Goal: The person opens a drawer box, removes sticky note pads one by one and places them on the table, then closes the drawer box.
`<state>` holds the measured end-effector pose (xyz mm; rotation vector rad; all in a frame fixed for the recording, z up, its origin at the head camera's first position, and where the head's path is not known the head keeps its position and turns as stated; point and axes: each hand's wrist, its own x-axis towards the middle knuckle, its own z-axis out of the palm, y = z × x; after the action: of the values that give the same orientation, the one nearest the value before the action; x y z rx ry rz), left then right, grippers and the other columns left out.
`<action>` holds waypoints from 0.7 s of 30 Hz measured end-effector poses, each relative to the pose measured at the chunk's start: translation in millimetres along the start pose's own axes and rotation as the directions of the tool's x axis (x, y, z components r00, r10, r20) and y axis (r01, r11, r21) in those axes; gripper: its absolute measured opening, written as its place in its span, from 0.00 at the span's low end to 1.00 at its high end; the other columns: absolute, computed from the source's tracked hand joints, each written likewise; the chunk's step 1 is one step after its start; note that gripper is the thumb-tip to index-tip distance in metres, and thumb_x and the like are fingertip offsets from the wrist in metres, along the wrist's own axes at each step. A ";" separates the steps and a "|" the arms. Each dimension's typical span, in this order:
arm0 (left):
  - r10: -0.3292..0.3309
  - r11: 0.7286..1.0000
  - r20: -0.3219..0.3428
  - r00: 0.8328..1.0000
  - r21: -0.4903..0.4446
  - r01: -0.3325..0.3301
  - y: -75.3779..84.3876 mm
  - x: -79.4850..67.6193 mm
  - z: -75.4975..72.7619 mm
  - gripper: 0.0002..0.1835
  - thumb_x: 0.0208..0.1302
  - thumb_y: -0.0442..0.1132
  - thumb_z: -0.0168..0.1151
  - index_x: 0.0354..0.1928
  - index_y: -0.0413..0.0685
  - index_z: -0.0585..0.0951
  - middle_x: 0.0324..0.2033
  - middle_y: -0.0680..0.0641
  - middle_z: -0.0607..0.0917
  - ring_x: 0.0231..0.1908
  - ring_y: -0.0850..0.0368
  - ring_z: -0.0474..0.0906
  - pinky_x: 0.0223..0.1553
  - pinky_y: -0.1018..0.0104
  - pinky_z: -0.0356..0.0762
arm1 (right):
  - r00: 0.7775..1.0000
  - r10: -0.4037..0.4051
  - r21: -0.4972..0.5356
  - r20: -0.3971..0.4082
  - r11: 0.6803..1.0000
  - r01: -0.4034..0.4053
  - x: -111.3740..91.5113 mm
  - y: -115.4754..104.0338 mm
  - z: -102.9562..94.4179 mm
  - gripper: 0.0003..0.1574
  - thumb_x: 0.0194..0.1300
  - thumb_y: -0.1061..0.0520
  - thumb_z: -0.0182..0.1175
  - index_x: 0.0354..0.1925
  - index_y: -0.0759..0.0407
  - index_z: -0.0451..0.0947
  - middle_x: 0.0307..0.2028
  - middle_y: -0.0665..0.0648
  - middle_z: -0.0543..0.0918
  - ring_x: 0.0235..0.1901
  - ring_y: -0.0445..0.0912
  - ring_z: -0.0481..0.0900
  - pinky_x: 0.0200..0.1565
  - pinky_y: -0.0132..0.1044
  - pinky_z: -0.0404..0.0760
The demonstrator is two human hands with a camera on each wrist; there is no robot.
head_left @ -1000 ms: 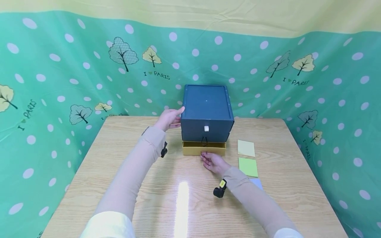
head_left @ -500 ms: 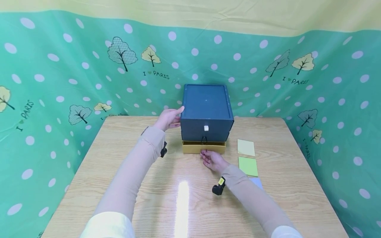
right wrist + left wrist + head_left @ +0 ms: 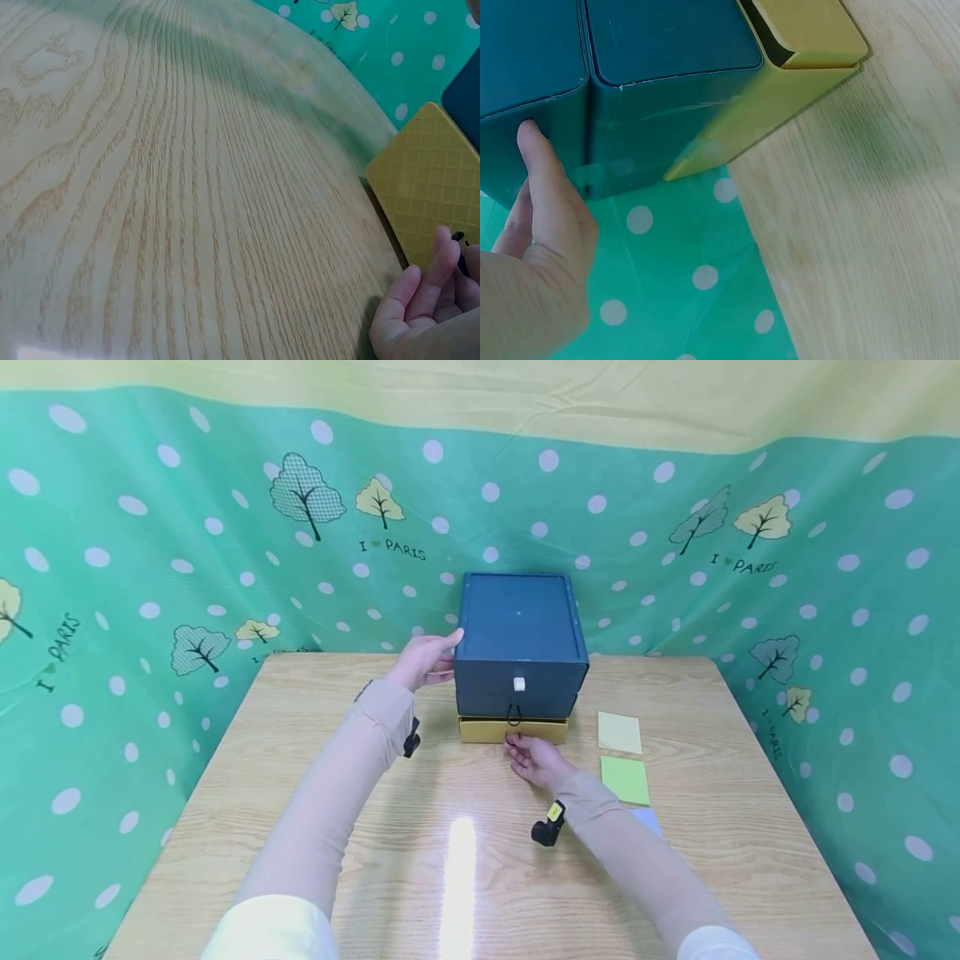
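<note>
A small drawer chest stands at the back of the table, with dark blue upper units over a yellow bottom one. The yellow drawer juts out slightly; a narrow dark gap shows above it in the left wrist view. My right hand pinches the black loop pull on that drawer's front, though the fingers partly hide it. With fingers extended, my left hand rests against the chest's left side, its thumb at the upper edge. One blue drawer has a white knob, and a black loop hangs below it.
Right of the chest, pale yellow, green and blue paper squares lie in a column, the blue one partly under the right forearm. A green dotted curtain hangs behind the wooden table.
The yellow drawer has slid a little further into the chest, and my right hand has moved forward with it. My left hand stays against the chest's side.
</note>
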<state>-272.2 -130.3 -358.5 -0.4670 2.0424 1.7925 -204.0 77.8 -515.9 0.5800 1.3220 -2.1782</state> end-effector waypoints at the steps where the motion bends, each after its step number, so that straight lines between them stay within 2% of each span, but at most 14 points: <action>1: 0.001 1.000 0.001 1.000 -0.004 -0.001 0.1 -0.1 0.0 0.36 0.64 0.56 0.58 0.68 0.46 0.64 0.56 0.39 0.76 0.53 0.50 0.77 0.56 0.59 0.77 | 1.000 -0.002 -0.002 0.000 1.000 0.002 0.5 0.0 0.2 0.12 0.73 0.61 0.46 0.51 0.62 0.70 0.37 0.52 0.78 0.37 0.40 0.70 0.52 0.34 0.67; 6: 0.005 1.000 0.005 1.000 -0.009 -0.005 -0.4 -0.5 -0.1 0.36 0.64 0.56 0.58 0.68 0.46 0.64 0.56 0.39 0.76 0.53 0.50 0.77 0.59 0.57 0.75 | 1.000 -0.008 -0.002 -0.003 1.000 0.008 3.2 -0.1 0.4 0.11 0.72 0.62 0.46 0.49 0.62 0.71 0.36 0.52 0.78 0.36 0.40 0.70 0.51 0.33 0.68; 14: 0.001 1.000 0.001 1.000 -0.010 -0.001 -1.4 -1.2 0.0 0.36 0.64 0.55 0.58 0.68 0.45 0.64 0.52 0.42 0.76 0.48 0.53 0.77 0.53 0.62 0.79 | 1.000 -0.011 -0.001 -0.025 1.000 0.011 6.1 -1.1 0.4 0.08 0.72 0.62 0.47 0.45 0.60 0.73 0.36 0.52 0.79 0.35 0.39 0.71 0.53 0.35 0.68; 21: 0.011 1.000 0.002 1.000 -0.012 -0.011 -0.9 -0.3 0.6 0.35 0.64 0.55 0.58 0.68 0.44 0.64 0.51 0.42 0.77 0.48 0.53 0.77 0.54 0.61 0.78 | 1.000 -0.013 -0.006 -0.026 1.000 0.013 7.4 -2.6 0.4 0.08 0.72 0.62 0.47 0.44 0.59 0.73 0.36 0.52 0.79 0.35 0.40 0.71 0.54 0.35 0.67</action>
<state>-271.4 -129.8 -359.2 -0.4585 2.0371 1.8121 -211.4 76.9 -518.4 0.6006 1.3482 -2.1840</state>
